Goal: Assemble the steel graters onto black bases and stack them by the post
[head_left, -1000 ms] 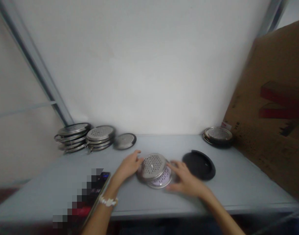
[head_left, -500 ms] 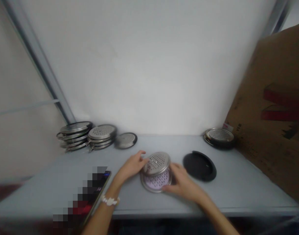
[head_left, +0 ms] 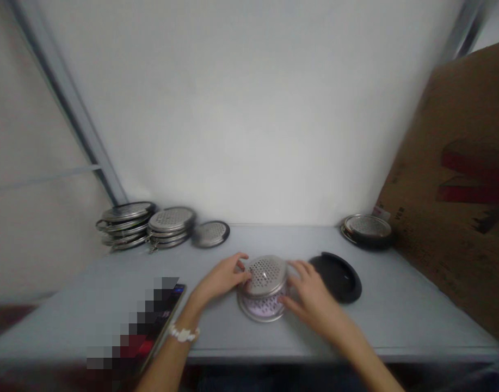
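A round steel grater plate [head_left: 268, 276] with a holed face is raised at a slight tilt over a second round grater plate [head_left: 262, 306], which rests on the table and reflects pinkish light. My left hand [head_left: 225, 279] pinches the upper plate's left rim, thumb at its edge and fingers behind. On the other side my right hand [head_left: 312, 296] has its fingers spread beside the right rim, the thumb in front of the lower plate. Whether its fingertips touch the rim is hard to tell from the blur. Behind this hand lies a black round tray [head_left: 342, 277], partly covered by it.
At the back left stand two stacks of grater plates, the outer stack [head_left: 127, 224] and the inner stack [head_left: 171, 226]. A single grater [head_left: 211, 233] lies beside them. More plates [head_left: 367, 228] sit back right by a cardboard box [head_left: 457, 179]. A phone [head_left: 163, 321] lies left.
My right hand has shifted up and its thumb has come off the lower plate's front. The upper plate has moved slightly right and sits more level. My left hand keeps its hold.
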Tool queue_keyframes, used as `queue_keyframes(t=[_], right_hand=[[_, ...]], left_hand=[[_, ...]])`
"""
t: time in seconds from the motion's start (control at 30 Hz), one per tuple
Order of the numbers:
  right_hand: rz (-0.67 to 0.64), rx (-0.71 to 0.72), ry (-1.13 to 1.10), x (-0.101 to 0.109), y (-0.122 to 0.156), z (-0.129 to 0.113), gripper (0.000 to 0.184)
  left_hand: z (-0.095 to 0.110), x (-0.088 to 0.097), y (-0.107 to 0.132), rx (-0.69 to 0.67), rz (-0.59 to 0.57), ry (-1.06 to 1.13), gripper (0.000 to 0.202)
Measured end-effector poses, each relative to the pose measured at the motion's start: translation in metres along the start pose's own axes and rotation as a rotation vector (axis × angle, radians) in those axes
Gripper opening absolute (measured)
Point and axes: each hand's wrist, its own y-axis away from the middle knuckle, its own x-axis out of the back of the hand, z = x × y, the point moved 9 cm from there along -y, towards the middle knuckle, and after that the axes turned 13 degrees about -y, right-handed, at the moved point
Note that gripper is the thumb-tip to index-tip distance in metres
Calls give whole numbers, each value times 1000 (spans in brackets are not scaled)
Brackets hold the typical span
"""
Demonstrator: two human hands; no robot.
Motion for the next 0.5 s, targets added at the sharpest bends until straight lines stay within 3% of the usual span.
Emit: queue_keyframes(t=[0.07,0.17,0.27,0.33,0.5], right_hand=[[-46,24,-13,2,4,-12,20],[-77,-3,-67,2,8,-16,24],[-96,-69,-107,-11,9,-4,75],[-138,-87,-139,-25,8,4,96],[-151,-50,-172,-39,1,13,97]], left_hand=[[1,0,0,-19,-7,6,59],[3,0,1,-43,-3,-11,60],[6,-2,3,-49,-18,-25,59],[8,-3,4,-54,-29,-38,58],[16,-5,8,-89,-80,-60,62]])
